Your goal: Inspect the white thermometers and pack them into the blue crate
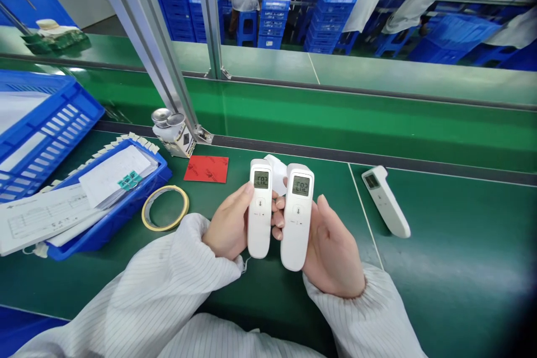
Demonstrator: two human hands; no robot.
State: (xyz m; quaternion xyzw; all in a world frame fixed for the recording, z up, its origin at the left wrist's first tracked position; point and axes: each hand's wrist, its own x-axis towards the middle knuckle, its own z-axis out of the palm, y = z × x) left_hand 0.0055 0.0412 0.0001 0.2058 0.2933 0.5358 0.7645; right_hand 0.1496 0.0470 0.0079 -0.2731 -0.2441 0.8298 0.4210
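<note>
Here, left hand [226,222] grips thermometer [259,218], right hand [333,251] second thermometer [297,224]

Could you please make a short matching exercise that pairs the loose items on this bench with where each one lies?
Items:
1. Roll of yellow tape
2. Red sheet
3. White thermometer
4. White paper sheets

Places:
A. On the blue tray
B. On the green mat, right of the right hand
C. On the mat, just beyond the left hand
D. On the mat, between the tray and the left hand

Right pairs: 1-D, 2-C, 3-B, 4-A
</note>
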